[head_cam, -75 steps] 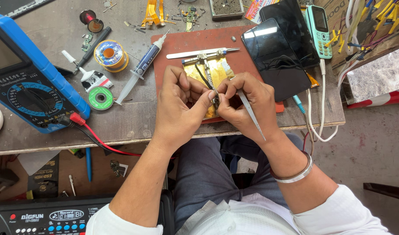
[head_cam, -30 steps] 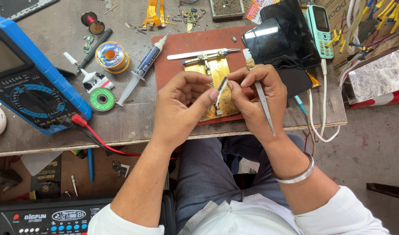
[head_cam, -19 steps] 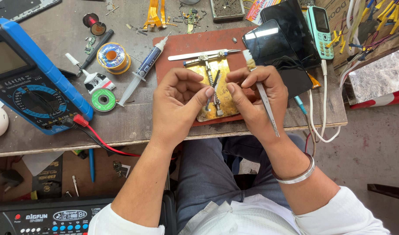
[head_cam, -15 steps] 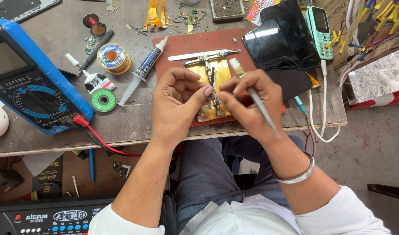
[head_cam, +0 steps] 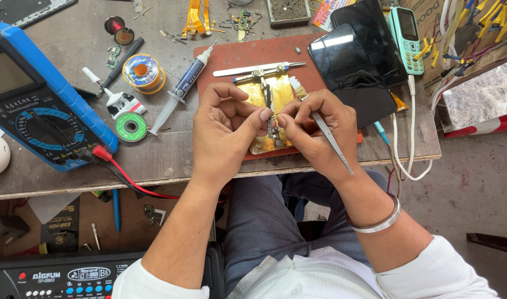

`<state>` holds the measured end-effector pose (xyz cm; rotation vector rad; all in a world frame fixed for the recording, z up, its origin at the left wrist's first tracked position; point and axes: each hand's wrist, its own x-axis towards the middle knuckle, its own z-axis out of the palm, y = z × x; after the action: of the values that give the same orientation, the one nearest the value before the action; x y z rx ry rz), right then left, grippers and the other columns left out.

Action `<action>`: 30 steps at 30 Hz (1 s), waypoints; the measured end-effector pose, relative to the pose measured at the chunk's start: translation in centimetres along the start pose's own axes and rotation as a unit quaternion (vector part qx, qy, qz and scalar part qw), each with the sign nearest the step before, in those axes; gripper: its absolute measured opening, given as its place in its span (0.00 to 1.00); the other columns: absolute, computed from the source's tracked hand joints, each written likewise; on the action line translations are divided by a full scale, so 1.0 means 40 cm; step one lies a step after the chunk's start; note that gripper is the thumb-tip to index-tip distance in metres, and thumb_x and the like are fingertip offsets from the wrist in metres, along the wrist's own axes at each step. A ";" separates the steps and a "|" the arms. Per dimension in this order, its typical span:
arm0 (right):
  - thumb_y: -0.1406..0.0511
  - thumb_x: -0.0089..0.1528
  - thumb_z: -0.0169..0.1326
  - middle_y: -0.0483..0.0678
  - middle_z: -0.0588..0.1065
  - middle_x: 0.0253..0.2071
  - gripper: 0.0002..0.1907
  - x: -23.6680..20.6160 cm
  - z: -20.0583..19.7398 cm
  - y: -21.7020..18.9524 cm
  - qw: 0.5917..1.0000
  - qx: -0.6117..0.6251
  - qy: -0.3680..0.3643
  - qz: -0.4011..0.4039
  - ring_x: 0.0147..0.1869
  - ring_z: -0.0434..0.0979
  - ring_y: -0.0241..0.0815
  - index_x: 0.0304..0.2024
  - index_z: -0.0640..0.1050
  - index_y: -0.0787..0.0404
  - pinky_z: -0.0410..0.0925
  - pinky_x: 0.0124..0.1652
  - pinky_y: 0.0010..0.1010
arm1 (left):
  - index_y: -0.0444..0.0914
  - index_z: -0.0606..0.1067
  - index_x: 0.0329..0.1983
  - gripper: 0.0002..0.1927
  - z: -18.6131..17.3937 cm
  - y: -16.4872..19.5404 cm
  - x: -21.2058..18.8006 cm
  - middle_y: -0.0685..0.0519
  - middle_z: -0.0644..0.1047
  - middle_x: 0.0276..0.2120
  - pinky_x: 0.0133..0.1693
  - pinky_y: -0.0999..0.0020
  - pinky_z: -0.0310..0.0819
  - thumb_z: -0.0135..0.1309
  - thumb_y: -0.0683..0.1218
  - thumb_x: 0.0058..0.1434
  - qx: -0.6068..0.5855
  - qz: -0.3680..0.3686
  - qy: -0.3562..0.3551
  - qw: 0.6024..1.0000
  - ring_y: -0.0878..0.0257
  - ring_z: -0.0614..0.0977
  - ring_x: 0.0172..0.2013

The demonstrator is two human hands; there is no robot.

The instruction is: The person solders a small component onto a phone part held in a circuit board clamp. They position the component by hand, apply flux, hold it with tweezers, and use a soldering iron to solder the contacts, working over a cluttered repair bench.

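Both hands meet over the middle of the grey, scuffed work surface, above a reddish-brown rectangular mat. The left hand is curled, its thumb and forefinger pinched together against the tips of the right hand; whatever tiny part sits between the fingertips is too small to make out. The right hand also grips a pair of slim silver metal tweezers, which run back along the palm toward the wrist (a plain silver bangle circles that wrist).

Directly under the fingertips lies a gold-coloured metal board holder with a dark clamp bar, resting on the mat. A flat silver metal spatula lies just beyond it.

To the left of the mat sit a clear syringe with a dark label, a yellow spool of solder wire and a small green round reel. Further left is a blue-cased digital multimeter with a red lead. To the right lie two black-screened smartphones, overlapping, and a teal push-button phone.
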<state>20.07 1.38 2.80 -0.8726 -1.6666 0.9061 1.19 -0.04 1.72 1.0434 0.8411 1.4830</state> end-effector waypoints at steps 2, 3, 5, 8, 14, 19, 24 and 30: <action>0.71 0.66 0.63 0.49 0.81 0.36 0.13 -0.001 0.000 0.003 1.000 -0.007 0.003 0.003 0.33 0.71 0.23 0.35 0.69 0.61 0.65 0.32 0.16 | 0.36 0.63 0.50 0.19 -0.001 0.000 0.001 0.46 0.81 0.35 0.37 0.74 0.81 0.61 0.34 0.65 -0.001 0.004 -0.004 1.000 0.67 0.84 0.35; 0.71 0.66 0.63 0.49 0.80 0.36 0.13 -0.001 0.000 0.006 1.000 -0.007 0.004 0.003 0.32 0.69 0.23 0.35 0.69 0.61 0.64 0.32 0.16 | 0.36 0.62 0.50 0.20 0.000 0.000 0.001 0.46 0.81 0.34 0.37 0.74 0.81 0.61 0.34 0.65 -0.004 0.006 -0.005 1.000 0.67 0.84 0.34; 0.70 0.66 0.63 0.48 0.80 0.36 0.13 -0.001 0.000 0.009 1.000 -0.004 0.004 0.003 0.32 0.68 0.22 0.35 0.69 0.61 0.63 0.32 0.15 | 0.37 0.61 0.50 0.21 0.000 0.000 0.001 0.46 0.81 0.34 0.37 0.74 0.80 0.61 0.34 0.65 -0.004 0.007 -0.005 1.000 0.67 0.84 0.34; 0.69 0.67 0.62 0.48 0.79 0.36 0.13 -0.001 -0.001 0.012 1.000 -0.003 0.001 0.006 0.32 0.68 0.22 0.36 0.69 0.61 0.64 0.32 0.16 | 0.37 0.60 0.50 0.21 0.000 0.002 0.001 0.46 0.81 0.35 0.38 0.74 0.81 0.60 0.34 0.65 0.002 0.004 -0.003 1.000 0.67 0.84 0.35; 0.69 0.67 0.61 0.48 0.79 0.36 0.13 -0.001 -0.002 0.013 1.000 -0.005 -0.007 0.004 0.32 0.69 0.22 0.36 0.68 0.60 0.66 0.32 0.16 | 0.37 0.62 0.50 0.20 -0.003 0.004 0.003 0.44 0.81 0.35 0.37 0.74 0.81 0.61 0.35 0.65 0.014 -0.008 -0.008 1.000 0.65 0.85 0.34; 0.70 0.67 0.61 0.48 0.79 0.35 0.12 -0.003 -0.004 0.011 0.999 0.024 -0.020 0.025 0.32 0.70 0.23 0.36 0.68 0.60 0.66 0.31 0.16 | 0.37 0.63 0.52 0.20 -0.004 0.003 0.001 0.44 0.82 0.38 0.40 0.73 0.81 0.61 0.35 0.65 -0.003 0.001 -0.016 1.000 0.65 0.85 0.37; 0.70 0.67 0.60 0.48 0.79 0.36 0.12 -0.002 -0.004 0.010 0.999 0.032 -0.025 0.016 0.35 0.71 0.23 0.37 0.68 0.60 0.67 0.33 0.17 | 0.36 0.62 0.52 0.20 -0.005 0.003 0.004 0.43 0.82 0.38 0.40 0.73 0.81 0.61 0.34 0.65 -0.006 0.003 -0.013 1.000 0.64 0.85 0.37; 0.71 0.67 0.61 0.48 0.79 0.36 0.13 -0.003 -0.002 0.011 1.000 0.012 -0.014 0.013 0.34 0.70 0.23 0.37 0.68 0.60 0.65 0.33 0.17 | 0.36 0.61 0.52 0.21 -0.005 0.005 0.003 0.43 0.81 0.35 0.37 0.73 0.81 0.60 0.33 0.64 -0.010 0.001 -0.009 1.000 0.63 0.85 0.35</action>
<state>20.23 1.48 2.40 -0.8711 -1.6688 0.9575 0.93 0.06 1.84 1.0421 0.8114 1.4798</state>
